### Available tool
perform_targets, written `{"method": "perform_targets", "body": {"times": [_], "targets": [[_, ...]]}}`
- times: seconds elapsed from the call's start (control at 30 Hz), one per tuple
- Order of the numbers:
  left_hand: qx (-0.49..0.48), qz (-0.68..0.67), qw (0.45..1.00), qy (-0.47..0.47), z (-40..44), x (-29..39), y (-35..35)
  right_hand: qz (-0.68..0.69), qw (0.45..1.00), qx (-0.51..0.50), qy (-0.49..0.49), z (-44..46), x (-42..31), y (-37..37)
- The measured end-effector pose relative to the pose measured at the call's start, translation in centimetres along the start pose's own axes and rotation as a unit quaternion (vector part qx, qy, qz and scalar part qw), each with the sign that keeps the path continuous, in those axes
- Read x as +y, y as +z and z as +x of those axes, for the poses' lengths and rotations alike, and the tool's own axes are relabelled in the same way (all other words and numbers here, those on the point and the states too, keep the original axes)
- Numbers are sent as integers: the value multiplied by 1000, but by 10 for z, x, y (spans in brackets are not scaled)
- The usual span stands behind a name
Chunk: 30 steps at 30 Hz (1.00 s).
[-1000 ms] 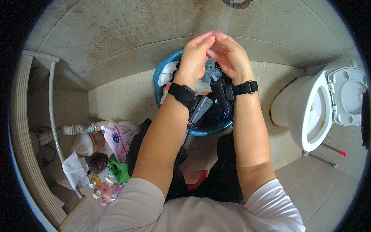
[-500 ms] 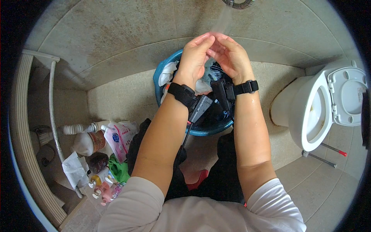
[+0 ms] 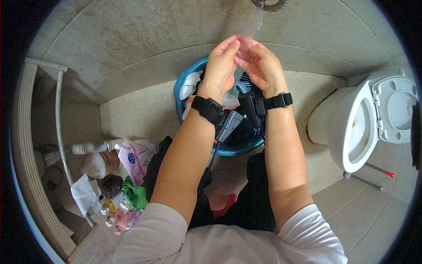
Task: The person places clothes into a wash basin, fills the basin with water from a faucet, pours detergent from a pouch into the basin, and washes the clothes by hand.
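My left hand [image 3: 222,66] and my right hand [image 3: 265,67] are cupped together, fingertips touching or nearly so, with nothing solid between them. A stream of water [image 3: 252,27] falls onto the fingers from a metal hose or spout [image 3: 271,4] at the top edge. Just below the hands stands a blue basin [image 3: 179,90] filled with dark and white wet clothes [image 3: 190,84]. Black straps with small dark devices sit on both wrists; the left device [image 3: 229,125] and the right device [image 3: 249,110] hang over the basin.
A white toilet [image 3: 338,119] with its lid up stands at the right. On the left are a pink-and-white pouch [image 3: 137,160], a white tub [image 3: 94,165], a green cloth [image 3: 135,193], several small bottles [image 3: 121,218] and a metal rail [image 3: 61,119]. A tiled wall [image 3: 145,39] rises behind the basin.
Both cupped hands have shifted very slightly, staying together under the running water. The basin and the things around it look the same.
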State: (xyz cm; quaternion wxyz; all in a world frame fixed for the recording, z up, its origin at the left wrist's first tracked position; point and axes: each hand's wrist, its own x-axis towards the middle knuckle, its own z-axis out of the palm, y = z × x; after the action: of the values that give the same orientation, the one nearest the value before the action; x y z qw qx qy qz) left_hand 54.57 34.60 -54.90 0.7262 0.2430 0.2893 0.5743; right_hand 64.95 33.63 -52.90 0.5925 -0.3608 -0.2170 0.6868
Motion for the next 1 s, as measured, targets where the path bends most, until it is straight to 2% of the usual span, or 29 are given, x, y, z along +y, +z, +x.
{"method": "perform_targets", "body": {"times": [0.07,0.6,1.0], "targets": [[1,-33,999,-2,1,-1,0,20,999,-40,2,-2,-2,1],[-15,-50,999,0,-1,1,3,84,996,-31,-1,1,-1,0],[-22,-51,998,-2,0,2,3,91,993,-70,6,0,-3,-1]]}}
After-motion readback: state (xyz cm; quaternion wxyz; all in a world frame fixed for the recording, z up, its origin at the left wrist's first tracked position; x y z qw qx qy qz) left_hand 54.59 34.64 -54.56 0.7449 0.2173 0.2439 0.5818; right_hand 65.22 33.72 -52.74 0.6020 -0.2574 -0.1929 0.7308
